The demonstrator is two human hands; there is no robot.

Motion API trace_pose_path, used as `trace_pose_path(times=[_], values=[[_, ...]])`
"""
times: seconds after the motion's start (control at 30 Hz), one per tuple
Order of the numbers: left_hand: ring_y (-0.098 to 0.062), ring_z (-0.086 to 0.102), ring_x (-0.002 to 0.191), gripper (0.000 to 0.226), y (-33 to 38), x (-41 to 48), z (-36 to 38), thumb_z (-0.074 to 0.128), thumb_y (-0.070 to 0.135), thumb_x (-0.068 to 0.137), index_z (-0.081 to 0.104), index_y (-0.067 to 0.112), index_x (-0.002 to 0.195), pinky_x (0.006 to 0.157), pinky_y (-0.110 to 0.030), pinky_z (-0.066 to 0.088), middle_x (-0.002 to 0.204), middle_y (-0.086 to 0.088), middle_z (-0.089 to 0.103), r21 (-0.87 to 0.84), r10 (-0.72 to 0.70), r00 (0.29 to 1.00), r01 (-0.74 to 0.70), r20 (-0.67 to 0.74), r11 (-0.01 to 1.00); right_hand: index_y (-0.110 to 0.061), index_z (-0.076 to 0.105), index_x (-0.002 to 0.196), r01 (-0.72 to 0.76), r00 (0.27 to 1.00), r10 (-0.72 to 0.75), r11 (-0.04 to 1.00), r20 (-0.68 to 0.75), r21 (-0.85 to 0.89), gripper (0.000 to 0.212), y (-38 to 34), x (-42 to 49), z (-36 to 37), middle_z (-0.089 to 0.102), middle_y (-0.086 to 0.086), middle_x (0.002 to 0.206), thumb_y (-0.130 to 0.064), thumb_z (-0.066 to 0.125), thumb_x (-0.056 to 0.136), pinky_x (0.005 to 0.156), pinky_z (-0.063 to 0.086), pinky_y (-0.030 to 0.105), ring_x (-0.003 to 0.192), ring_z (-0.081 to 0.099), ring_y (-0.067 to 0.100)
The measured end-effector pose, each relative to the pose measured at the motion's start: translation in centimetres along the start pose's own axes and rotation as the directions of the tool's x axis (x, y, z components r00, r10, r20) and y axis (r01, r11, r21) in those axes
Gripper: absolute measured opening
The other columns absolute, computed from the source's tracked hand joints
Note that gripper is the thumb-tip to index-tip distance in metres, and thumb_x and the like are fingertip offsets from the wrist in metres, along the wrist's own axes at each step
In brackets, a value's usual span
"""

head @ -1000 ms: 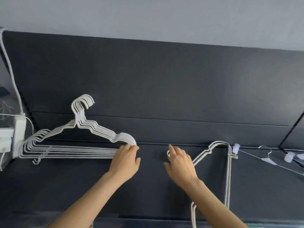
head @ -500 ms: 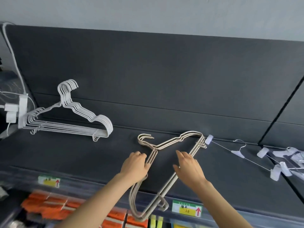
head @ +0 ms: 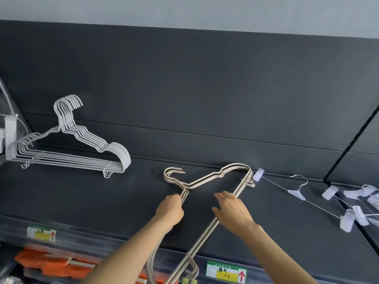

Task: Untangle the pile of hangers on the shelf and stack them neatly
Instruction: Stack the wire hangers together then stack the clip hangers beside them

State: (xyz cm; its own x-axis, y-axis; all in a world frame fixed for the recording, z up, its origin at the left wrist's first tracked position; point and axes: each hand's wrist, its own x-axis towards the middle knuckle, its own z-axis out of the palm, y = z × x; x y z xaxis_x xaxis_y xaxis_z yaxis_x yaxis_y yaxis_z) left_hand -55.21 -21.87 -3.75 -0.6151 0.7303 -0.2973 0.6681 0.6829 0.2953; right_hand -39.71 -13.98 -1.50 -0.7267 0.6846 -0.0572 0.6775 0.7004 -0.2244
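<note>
hands: our left hand [head: 170, 210] grips the beige hangers [head: 205, 179] between both hands, right hand [head: 231, 212] rests flat on their bar | risk: overhanging ends (off the shelf [head: 82, 201] edge) may slip, we judge

Dark grey flat shelf [head: 82, 201], with a matching panel behind it.

Far left: nested stack of white wire hangers [head: 71, 160], hooks aligned. Cannot tell whether it lies flat or leans on the panel.

Centre: bundle of beige wire hangers [head: 205, 180], hooks to the far left, one shoulder at the back edge, lower ends overhanging the near edge.

Right: clear plastic clip hangers [head: 295, 193] on thin metal bars, loosely scattered. One clip sits just beside the beige bundle.

Near edge strip: green-and-yellow paper labels [head: 225, 271].
</note>
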Motion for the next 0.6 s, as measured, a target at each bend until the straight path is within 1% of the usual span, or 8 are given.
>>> trace_pose_path(times=[0.13,0.27,0.33,0.4,0.43,0.5,0.57,0.6], values=[[-0.03,0.06,0.103,0.015,-0.5,0.7,-1.4,0.048,0.005,0.09,0.051,0.007,0.105,0.069,-0.033,0.041,0.113,-0.011,0.061,0.063,0.055,0.997,-0.051,-0.054,0.997,-0.011,0.036,0.136,0.011,0.999,-0.012,0.999,-0.03,-0.037,0.048,0.2,1.9,-0.3,0.045,0.006,0.134,-0.028,0.045,0.093,0.103,0.036,0.033,0.123,0.041,0.025],[-0.032,0.061,0.098,0.012,-2.4,1.3,-5.4,0.047,0.007,0.091,0.048,0.011,0.102,0.066,-0.035,0.037,0.109,-0.008,0.061,0.154,0.182,0.963,-0.153,-0.2,0.976,-0.012,0.024,0.143,-0.008,0.993,-0.007,0.992,-0.119,-0.126,0.063,-0.3,4.4,-0.6,0.03,0.007,0.146,-0.031,0.051,0.089,0.108,0.028,0.037,0.132,0.031,0.028],[-0.032,0.06,0.092,0.008,-3.6,1.8,-7.4,0.044,0.009,0.092,0.046,0.013,0.098,0.065,-0.037,0.037,0.105,-0.006,0.059,0.178,0.253,0.932,-0.211,-0.259,0.961,-0.008,0.036,0.137,-0.001,0.977,-0.026,0.992,-0.213,-0.127,0.07,-1.0,5.4,-1.0,0.043,0.015,0.137,-0.029,0.067,0.077,0.102,0.037,0.043,0.125,0.043,0.034],[-0.033,0.06,0.087,0.006,-4.8,2.4,-9.0,0.045,0.01,0.091,0.046,0.014,0.094,0.067,-0.042,0.044,0.099,-0.005,0.058,0.171,0.312,0.897,-0.27,-0.312,0.948,-0.005,0.055,0.121,-0.016,0.947,-0.035,0.988,-0.318,-0.155,0.074,-1.5,6.5,-1.1,0.061,0.018,0.115,-0.028,0.083,0.057,0.087,0.05,0.044,0.105,0.06,0.036],[-0.033,0.06,0.084,0.004,-5.3,2.6,-9.5,0.045,0.011,0.091,0.046,0.014,0.094,0.07,-0.045,0.047,0.096,-0.004,0.057,0.157,0.336,0.881,-0.299,-0.333,0.941,-0.005,0.059,0.116,-0.038,0.933,-0.025,0.985,-0.36,-0.166,0.073,-1.8,6.8,-1.4,0.064,0.018,0.11,-0.029,0.085,0.052,0.083,0.052,0.044,0.1,0.063,0.035],[-0.033,0.059,0.08,0.005,-5.7,3.0,-10.3,0.046,0.014,0.092,0.049,0.014,0.097,0.072,-0.047,0.048,0.094,-0.004,0.056,0.141,0.383,0.851,-0.356,-0.36,0.924,-0.005,0.058,0.118,-0.058,0.927,-0.001,0.988,-0.374,-0.146,0.068,-2.1,7.2,-2.3,0.063,0.017,0.113,-0.031,0.082,0.06,0.089,0.049,0.045,0.105,0.061,0.035],[-0.032,0.058,0.076,0.007,-5.5,3.2,-10.6,0.047,0.016,0.093,0.051,0.015,0.099,0.068,-0.045,0.047,0.092,-0.003,0.055,0.135,0.432,0.809,-0.414,-0.399,0.9,-0.009,0.047,0.128,-0.062,0.948,0.019,0.99,-0.317,-0.126,0.055,-1.9,7.4,-2.9,0.058,0.012,0.121,-0.033,0.064,0.082,0.1,0.038,0.041,0.114,0.055,0.032],[-0.031,0.058,0.074,0.008,-5.4,3.3,-10.6,0.047,0.017,0.093,0.052,0.015,0.099,0.066,-0.044,0.047,0.091,-0.003,0.054,0.13,0.45,0.784,-0.44,-0.427,0.889,-0.011,0.045,0.128,-0.057,0.955,0.022,0.992,-0.297,-0.111,0.046,-1.5,7.6,-3.1,0.057,0.009,0.12,-0.033,0.055,0.088,0.099,0.037,0.038,0.112,0.054,0.03]])
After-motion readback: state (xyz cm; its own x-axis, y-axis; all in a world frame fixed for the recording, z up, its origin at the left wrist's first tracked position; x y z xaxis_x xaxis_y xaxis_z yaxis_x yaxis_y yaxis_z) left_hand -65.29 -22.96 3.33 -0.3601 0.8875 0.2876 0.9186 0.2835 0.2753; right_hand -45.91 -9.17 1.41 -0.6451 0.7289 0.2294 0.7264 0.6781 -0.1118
